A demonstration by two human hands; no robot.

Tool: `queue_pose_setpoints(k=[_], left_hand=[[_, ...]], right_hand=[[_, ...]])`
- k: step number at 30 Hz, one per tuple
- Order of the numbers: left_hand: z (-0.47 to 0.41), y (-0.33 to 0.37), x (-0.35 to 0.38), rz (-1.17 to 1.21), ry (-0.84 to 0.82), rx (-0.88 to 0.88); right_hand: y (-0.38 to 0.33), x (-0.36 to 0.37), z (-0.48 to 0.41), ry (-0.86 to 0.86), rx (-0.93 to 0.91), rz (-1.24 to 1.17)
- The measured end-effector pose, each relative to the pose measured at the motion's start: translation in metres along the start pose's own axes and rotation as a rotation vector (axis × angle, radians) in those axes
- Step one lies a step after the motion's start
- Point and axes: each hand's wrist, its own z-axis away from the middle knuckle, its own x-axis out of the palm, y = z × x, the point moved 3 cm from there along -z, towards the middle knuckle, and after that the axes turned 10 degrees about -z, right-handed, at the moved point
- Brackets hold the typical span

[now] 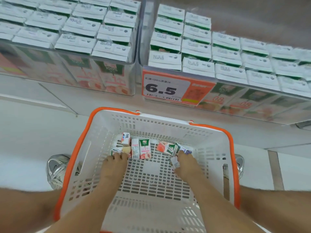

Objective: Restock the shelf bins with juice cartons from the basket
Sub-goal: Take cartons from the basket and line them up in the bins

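Observation:
A white basket (213, 148) with an orange rim stands on the floor below me. Several small juice cartons lie on its bottom at the far side, among them an upright green-and-pink carton (144, 148). My left hand (116, 163) reaches down and its fingertips curl onto a carton lying flat (120, 150) at the left. My right hand (186, 163) grips a white carton (174, 161) between thumb and fingers, next to a tilted carton (166, 148). Above, two clear shelf bins, the left bin (133, 52) and the right bin (235, 81), hold rows of cartons.
An orange price sign (170, 86) reading 6.5 hangs on the right bin's front. My shoes, the left shoe (56, 170) and the right shoe (239, 165), stand either side of the basket on the white floor. The right bin has a gap at its back right.

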Motion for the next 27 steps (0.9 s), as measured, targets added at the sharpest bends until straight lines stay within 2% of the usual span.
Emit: queue_pose_setpoints(k=[2,4,8,11,14,18,22,27], left_hand=[[0.003,-0.001,-0.005,0.018,0.005,0.028],[0.003,-0.002,-0.006,0.164,-0.027,0.081],[0.006,-0.002,-0.021,0.812,-0.273,0.170],[0.021,-0.008,-0.052,1.137,-0.402,0.222],[0.037,-0.027,-0.084,1.322,-0.410,0.211],[0.067,-0.061,-0.124,1.366,-0.310,0.270],[0.093,-0.098,-0.155,1.323,-0.144,0.253],[0.131,-0.140,-0.199,1.279,-0.030,0.311]], right_hand=[[0.000,-0.001,0.003,-0.028,0.023,-0.034],[-0.001,-0.005,0.007,-0.108,0.038,-0.099],[-0.010,-0.020,0.028,-0.372,0.075,-0.463],[-0.031,-0.046,0.048,-0.332,-0.030,-0.691],[-0.045,-0.069,0.065,-0.290,-0.135,-0.828],[-0.065,-0.096,0.095,-0.280,-0.280,-0.824],[-0.094,-0.123,0.133,-0.212,-0.387,-0.661],[-0.136,-0.158,0.181,-0.146,-0.548,-0.507]])
